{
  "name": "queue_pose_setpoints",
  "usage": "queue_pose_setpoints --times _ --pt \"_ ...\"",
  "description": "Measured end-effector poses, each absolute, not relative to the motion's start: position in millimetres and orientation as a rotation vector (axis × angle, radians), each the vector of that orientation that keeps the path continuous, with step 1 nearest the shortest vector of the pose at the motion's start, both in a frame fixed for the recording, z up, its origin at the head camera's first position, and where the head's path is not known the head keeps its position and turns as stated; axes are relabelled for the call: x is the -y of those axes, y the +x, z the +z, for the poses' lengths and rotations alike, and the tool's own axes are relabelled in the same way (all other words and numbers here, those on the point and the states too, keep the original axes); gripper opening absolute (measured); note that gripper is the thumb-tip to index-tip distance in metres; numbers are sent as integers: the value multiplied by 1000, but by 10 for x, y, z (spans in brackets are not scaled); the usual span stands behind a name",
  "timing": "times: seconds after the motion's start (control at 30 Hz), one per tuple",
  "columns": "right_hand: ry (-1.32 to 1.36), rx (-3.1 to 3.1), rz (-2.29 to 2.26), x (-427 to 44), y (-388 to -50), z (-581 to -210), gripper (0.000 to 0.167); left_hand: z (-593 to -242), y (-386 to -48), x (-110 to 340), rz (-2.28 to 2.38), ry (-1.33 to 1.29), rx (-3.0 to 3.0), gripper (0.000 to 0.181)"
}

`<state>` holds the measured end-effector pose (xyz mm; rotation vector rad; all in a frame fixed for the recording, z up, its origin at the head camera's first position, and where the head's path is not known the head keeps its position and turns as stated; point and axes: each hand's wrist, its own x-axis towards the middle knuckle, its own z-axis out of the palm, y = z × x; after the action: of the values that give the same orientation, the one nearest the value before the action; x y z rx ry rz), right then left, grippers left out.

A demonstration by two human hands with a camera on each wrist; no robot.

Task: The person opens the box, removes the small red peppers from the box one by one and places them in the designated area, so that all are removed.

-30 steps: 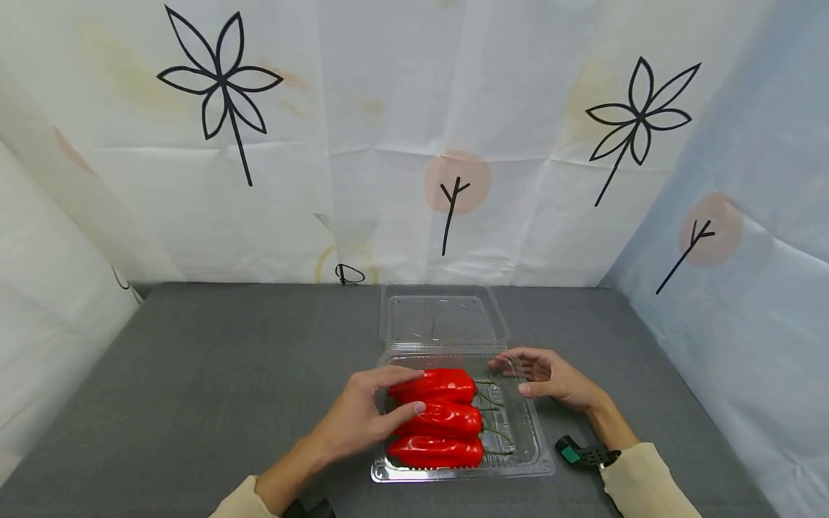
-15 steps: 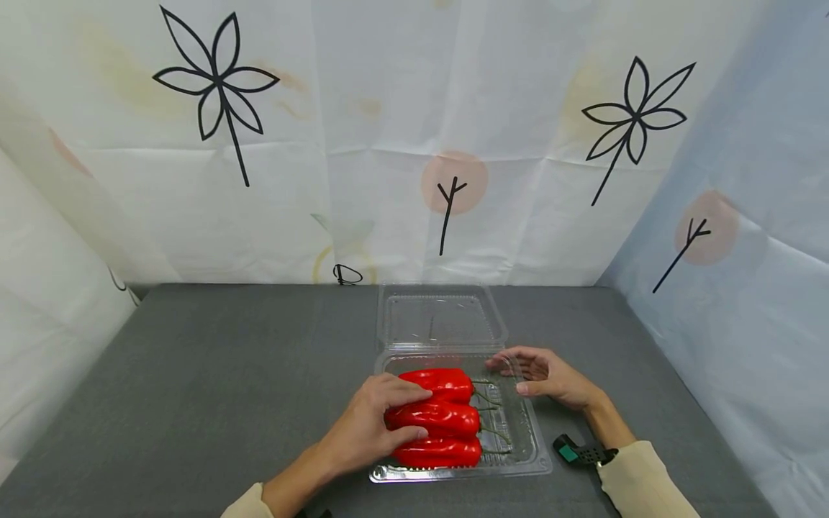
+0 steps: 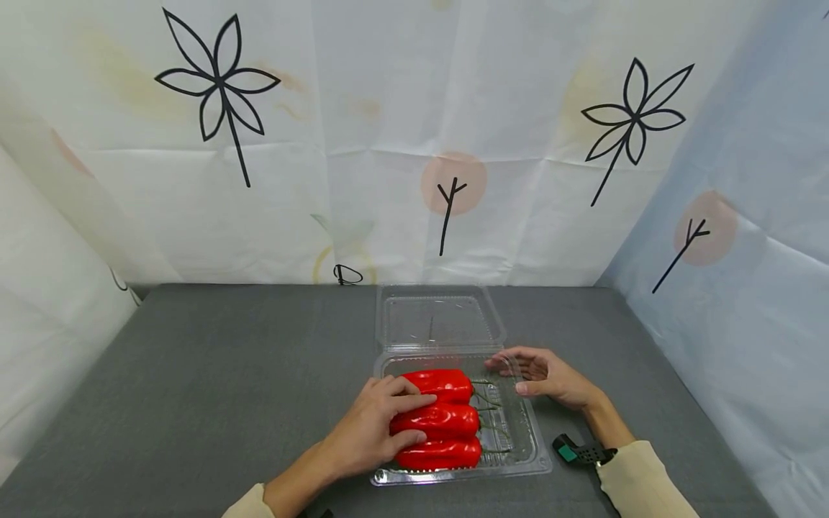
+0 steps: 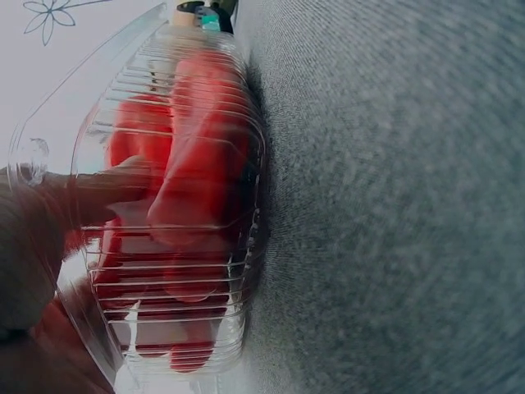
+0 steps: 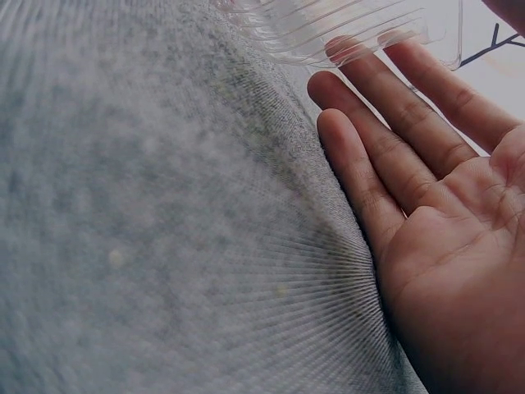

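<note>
Inside a clear plastic clamshell container (image 3: pixel 540 460), three red peppers lie side by side with green stems to the right: a far pepper (image 3: pixel 447 383), a middle pepper (image 3: pixel 447 419) and a near pepper (image 3: pixel 447 453). My left hand (image 3: pixel 372 424) reaches over the left rim and holds the middle pepper at its left end, fingers on the far side and thumb on the near side. Through the ribbed wall, the left wrist view shows red peppers (image 4: pixel 205 156) stacked closely. My right hand (image 3: pixel 550 378) rests at the container's right side, fingers extended; its fingertips (image 5: pixel 336 86) are by the clear wall.
The container's clear lid (image 3: pixel 440 316) lies folded back toward the rear wall. A grey cloth (image 3: pixel 227 388) covers the table. White patterned sheets (image 3: pixel 376 108) hang at the back and sides. A black wrist device (image 3: pixel 579 452) sits on the right wrist.
My left hand has shifted nearer, its fingers and thumb moving from the far and middle peppers to either side of the middle one. The right hand stays in place.
</note>
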<state>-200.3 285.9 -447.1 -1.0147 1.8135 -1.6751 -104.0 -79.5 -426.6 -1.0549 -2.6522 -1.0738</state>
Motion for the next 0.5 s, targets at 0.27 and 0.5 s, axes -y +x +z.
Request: queue_pose_setpoints --times 0.27,0.5 --pt "-1022 -1818 -1670 -2868 -2002 -4485 50 -4280 -1034 775 -1098 -1073 2592 46" --pt "-1060 -1786 -1685 -2868 -2024 -4503 49 -4316 -1035 776 -1253 -1015 2518 45"
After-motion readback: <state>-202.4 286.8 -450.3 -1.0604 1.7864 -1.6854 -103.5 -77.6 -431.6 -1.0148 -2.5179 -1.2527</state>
